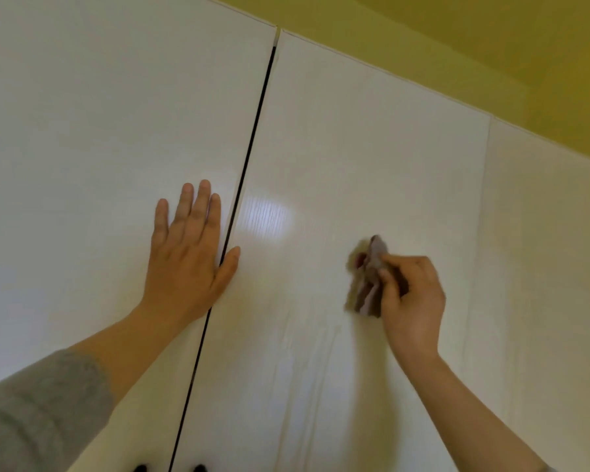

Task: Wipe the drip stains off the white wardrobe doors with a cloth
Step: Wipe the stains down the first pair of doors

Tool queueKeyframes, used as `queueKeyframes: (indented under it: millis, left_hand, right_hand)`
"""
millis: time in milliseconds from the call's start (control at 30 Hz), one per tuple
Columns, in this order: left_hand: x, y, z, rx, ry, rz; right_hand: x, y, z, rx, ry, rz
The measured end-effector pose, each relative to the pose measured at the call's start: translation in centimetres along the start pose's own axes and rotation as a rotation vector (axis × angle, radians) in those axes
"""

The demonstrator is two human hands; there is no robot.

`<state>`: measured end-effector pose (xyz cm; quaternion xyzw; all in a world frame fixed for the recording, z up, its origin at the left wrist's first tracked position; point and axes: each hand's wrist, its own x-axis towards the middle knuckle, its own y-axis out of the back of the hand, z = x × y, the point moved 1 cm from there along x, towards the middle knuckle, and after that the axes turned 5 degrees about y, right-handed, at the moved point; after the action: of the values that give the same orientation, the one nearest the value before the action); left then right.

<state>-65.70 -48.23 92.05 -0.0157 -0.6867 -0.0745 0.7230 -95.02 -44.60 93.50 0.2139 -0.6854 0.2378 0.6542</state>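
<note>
White wardrobe doors (355, 148) fill the view. The left hand (188, 264) lies flat, fingers (203, 206) straight and together, beside the door gap (252, 137). The right hand (413, 298) pinches a brownish cloth (367, 277) in curled fingers against the right door.

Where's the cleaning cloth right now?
In the head view the cloth sits right of centre, bunched in the right hand against the middle wardrobe door.
</note>
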Motion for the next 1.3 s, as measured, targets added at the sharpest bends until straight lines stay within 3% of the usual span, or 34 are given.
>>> queueKeyframes:
  millis: [167, 333, 533, 700, 767, 933, 1067, 1167, 1300]
  left_hand:
    - [-0.1, -0.4, -0.1, 0.025, -0.015, 0.041]
    - [0.0, -0.4, 0.1, 0.031, -0.012, 0.051]
    - [0.0, -0.6, -0.1, 0.044, -0.017, 0.056]
    - [-0.1, -0.5, 0.0, 0.052, -0.013, 0.047]
    - [-0.1, -0.4, 0.0, 0.045, -0.012, 0.042]
    - [-0.2, -0.3, 0.2, 0.045, -0.009, 0.03]
    - [-0.2, -0.4, 0.2, 0.052, -0.008, 0.033]
    - [0.0, -0.4, 0.0, 0.053, -0.009, 0.041]
    - [0.1, -0.4, -0.2, 0.064, -0.009, 0.029]
  right_hand:
    - [7.2, 1.3, 1.3, -0.084, -0.025, 0.182]
    - [12.7, 0.7, 3.4, -0.13, -0.005, 0.103]
    - [4.7, -1.8, 4.2, -0.047, 0.024, 0.176]
    - [-4.4, -0.3, 4.4, -0.062, 0.03, 0.003]
    - [-4.0, 0.6, 4.2, -0.044, 0.0, -0.016]
    - [4.5, 2.2, 4.8, -0.115, -0.023, 0.197]
    - [11.1, 1.9, 7.2, -0.178, -0.111, 0.179]
    - [10.2, 0.9, 7.8, -0.151, -0.102, 0.201]
    - [2.0, 0.3, 7.8, -0.114, 0.01, 0.179]
